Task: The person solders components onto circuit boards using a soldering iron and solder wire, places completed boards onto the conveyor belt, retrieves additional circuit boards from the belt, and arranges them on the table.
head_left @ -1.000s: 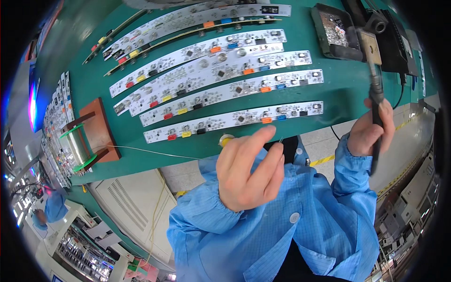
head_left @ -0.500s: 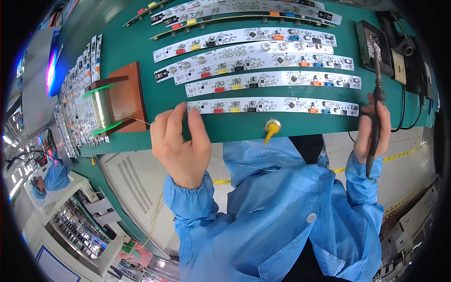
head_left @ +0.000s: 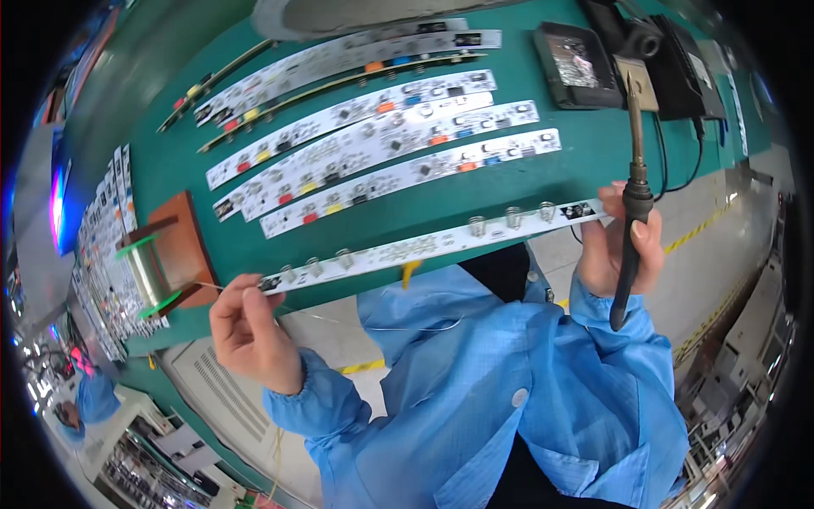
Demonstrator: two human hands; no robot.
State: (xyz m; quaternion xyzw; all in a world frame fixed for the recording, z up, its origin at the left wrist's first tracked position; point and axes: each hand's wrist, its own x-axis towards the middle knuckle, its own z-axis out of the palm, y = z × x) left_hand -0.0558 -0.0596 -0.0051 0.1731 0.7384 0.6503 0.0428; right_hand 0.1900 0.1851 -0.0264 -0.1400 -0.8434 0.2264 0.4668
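Observation:
A long white circuit board (head_left: 441,244) is raised at a slant near the table's front edge, its coil-spring side facing up. Its left end is pinched between the thumb and fingers of my left hand (head_left: 254,331). Solder wire from the spool (head_left: 151,276) runs to this hand, and a loose length trails past it over my lap. My right hand (head_left: 623,254) grips a soldering iron (head_left: 636,199), tip pointing away from me, while its fingertips also hold the board's right end.
Several similar boards (head_left: 407,182) lie in rows on the green table (head_left: 509,182). More stand packed at the left (head_left: 102,254) beside the spool's brown stand (head_left: 188,246). A black tray (head_left: 577,68), a sponge (head_left: 636,82) and cables are at the far right. A yellow plug (head_left: 410,273) shows at the table edge.
The nearest board has been lifted off the table and flipped, now showing its spring side. Both hands have closed on its ends. The head view has shifted and tilted.

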